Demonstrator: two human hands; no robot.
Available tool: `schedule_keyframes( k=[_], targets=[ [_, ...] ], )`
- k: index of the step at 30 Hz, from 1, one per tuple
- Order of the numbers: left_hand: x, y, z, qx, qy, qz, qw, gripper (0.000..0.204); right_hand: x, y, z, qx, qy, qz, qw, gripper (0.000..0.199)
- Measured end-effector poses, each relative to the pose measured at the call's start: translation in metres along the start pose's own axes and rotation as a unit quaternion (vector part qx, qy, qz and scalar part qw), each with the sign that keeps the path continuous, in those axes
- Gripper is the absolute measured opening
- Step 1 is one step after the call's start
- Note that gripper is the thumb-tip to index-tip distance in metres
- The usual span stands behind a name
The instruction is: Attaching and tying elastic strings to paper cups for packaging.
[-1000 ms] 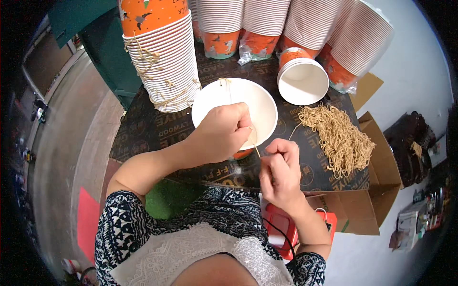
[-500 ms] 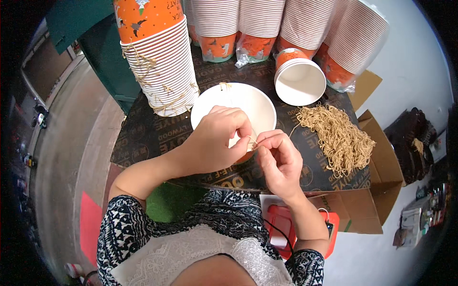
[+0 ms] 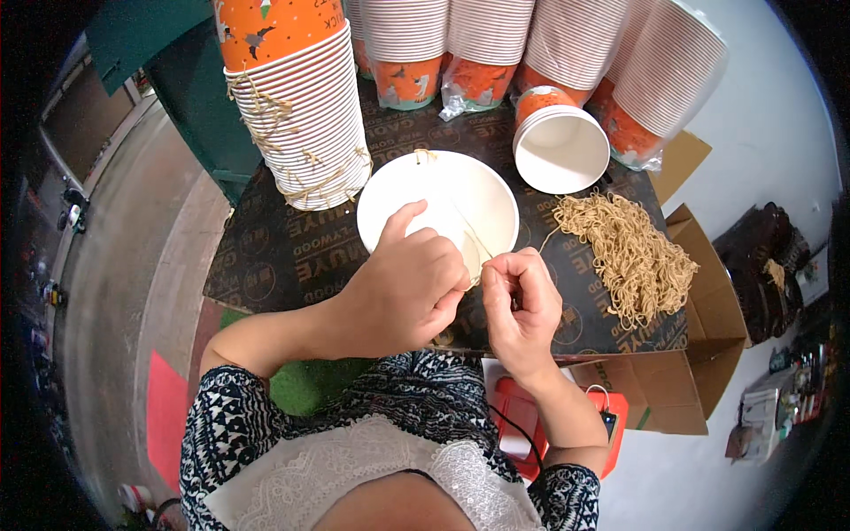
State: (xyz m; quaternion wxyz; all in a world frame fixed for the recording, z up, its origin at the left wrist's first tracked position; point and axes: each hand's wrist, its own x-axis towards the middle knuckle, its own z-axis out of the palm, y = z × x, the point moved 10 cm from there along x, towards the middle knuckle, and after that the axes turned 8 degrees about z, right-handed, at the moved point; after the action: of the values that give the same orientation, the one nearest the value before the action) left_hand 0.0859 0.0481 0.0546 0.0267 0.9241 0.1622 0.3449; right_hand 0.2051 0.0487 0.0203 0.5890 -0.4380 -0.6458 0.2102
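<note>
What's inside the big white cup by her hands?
A thin tan string runs across the white cup, tied at its far rim. The rest looks bare white. The left hand covers the near edge, so that part is hidden.

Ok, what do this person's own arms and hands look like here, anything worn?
Both hands, left hand and right hand, are bare: no gloves, and no rings or watch that I can make out. Forearms are uncovered; short black-and-white patterned sleeves end above the elbows.

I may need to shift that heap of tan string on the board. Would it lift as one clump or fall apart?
The heap of tan string looks like loose, kinked strands, so it is probably floppy and light. Tangled loops may make it lift mostly together, though stray ends at its edges would likely trail or snag.
</note>
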Motion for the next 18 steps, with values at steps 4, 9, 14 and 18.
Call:
schedule_keyframes(
  k=[4, 9, 14, 18],
  targets=[
    [-0.002, 0.002, -0.001, 0.004, 0.01, 0.011, 1.0, 0.019, -0.002, -0.001, 0.001, -0.006, 0.007, 0.006, 1.0, 0.011],
    [-0.002, -0.001, -0.004, -0.033, 0.037, 0.005, 0.999, 0.02, -0.005, -0.022, 0.004, -0.072, 0.001, -0.109, 0.991, 0.015],
    [-0.003, -0.007, -0.005, -0.05, 0.052, -0.01, 0.997, 0.021, -0.011, -0.027, 0.006, -0.078, -0.006, -0.141, 0.987, 0.019],
    [-0.002, -0.008, -0.006, -0.061, 0.063, -0.015, 0.996, 0.022, -0.012, -0.03, 0.006, -0.079, -0.001, -0.144, 0.986, 0.021]
  ],
)
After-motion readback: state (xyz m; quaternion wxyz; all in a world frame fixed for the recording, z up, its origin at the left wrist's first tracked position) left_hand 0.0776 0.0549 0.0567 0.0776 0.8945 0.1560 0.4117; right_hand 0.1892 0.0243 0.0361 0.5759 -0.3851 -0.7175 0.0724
